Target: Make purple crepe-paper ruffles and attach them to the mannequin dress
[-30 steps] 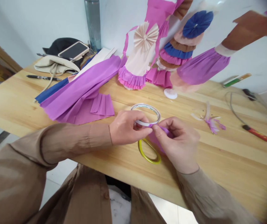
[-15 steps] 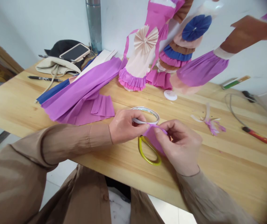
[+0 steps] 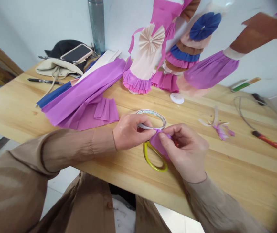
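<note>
My left hand [image 3: 131,132] is closed in a pinch at the left edge of a small piece of purple crepe paper [image 3: 158,144]. My right hand [image 3: 188,150] pinches the same piece from the right, thumb on top, its other fingers curled behind. A white strip [image 3: 145,126] shows between my left thumb and forefinger, against the roll of tape [image 3: 162,120] just behind the hands. Below the paper lie scissors with a yellow handle [image 3: 146,158]; their blades are hidden by the paper and my right hand.
Folded purple crepe paper [image 3: 80,97] lies at left, near a pen [image 3: 45,81], a phone [image 3: 77,53] and a bottle [image 3: 97,27]. Paper-dressed figures [image 3: 143,64] stand along the wall. At right are paper scraps [image 3: 222,131], a red-handled tool [image 3: 268,140] with a cable, and a green-handled tool [image 3: 246,84].
Both hands keep their pinch in nearly the same place. The purple piece has shifted slightly between the fingers, and the view has tilted a little.
</note>
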Demonstrator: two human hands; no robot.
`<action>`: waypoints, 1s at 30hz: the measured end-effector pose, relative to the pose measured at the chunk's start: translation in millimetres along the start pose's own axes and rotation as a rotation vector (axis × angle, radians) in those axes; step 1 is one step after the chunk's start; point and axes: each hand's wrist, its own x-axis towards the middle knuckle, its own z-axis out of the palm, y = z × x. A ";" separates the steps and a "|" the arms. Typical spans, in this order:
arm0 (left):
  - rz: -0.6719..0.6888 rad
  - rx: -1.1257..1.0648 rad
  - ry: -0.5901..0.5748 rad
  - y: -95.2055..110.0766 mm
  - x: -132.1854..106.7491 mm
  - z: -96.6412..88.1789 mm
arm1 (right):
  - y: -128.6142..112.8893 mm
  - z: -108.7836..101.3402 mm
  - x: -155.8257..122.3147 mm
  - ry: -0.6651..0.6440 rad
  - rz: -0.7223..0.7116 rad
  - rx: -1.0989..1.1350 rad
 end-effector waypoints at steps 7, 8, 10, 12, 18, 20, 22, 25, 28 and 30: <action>0.076 0.042 -0.007 -0.4 -2.2 -1.0 | -0.2 1.7 1.0 -0.011 0.040 -0.007; 0.111 0.067 -0.015 -0.4 -2.3 -1.7 | -0.3 2.2 1.2 -0.011 0.051 0.000; 0.187 0.123 -0.046 -0.3 -2.0 -3.2 | 0.0 3.0 1.9 -0.014 0.084 0.027; 0.210 0.143 -0.080 -0.6 -0.7 -4.5 | 0.8 3.1 2.8 -0.015 0.108 0.061; -0.003 -0.070 -0.077 -5.7 2.9 -3.2 | 0.0 -0.9 3.9 -0.019 0.055 0.047; -0.035 -0.115 -0.056 -7.1 3.4 -2.6 | -1.0 -1.8 3.5 -0.024 0.038 0.029; -0.045 -0.141 -0.034 -7.7 3.9 -2.6 | -1.4 -2.1 3.6 -0.024 0.039 0.018; -0.046 -0.151 -0.022 -7.4 4.8 -3.2 | -1.4 -1.7 5.1 -0.031 0.058 0.025; -0.035 -0.129 -0.018 -7.1 5.4 -3.3 | -2.2 -1.2 5.9 -0.045 0.059 0.028; -0.021 -0.116 -0.019 -7.4 5.3 -3.1 | -3.2 -0.9 4.8 -0.049 0.046 0.020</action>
